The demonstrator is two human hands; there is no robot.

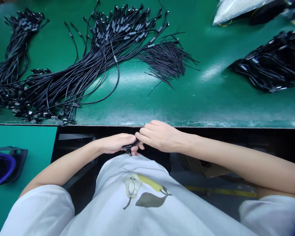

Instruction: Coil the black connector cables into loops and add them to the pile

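Close to my body, just below the table's front edge, my two hands meet around a black cable [135, 143]. My left hand [119, 143] is closed on it, and a dark connector end pokes out beneath the fingers. From the right, my right hand [158, 136] pinches the same cable with bent fingers, which hide much of it. Beyond the hands, on the green table, lies a large pile of loose black cables [88, 65] with grey sleeves and metal plugs. To its right is a heap of thin black ties [167, 59].
The green table [199, 105] runs across the front. Another cable bundle [17, 49] lies far left, and folded black cables [270, 62] lie at right. A white plastic bag [236, 11] is at the back right. A blue-rimmed round object [2, 167] sits on a lower green surface.
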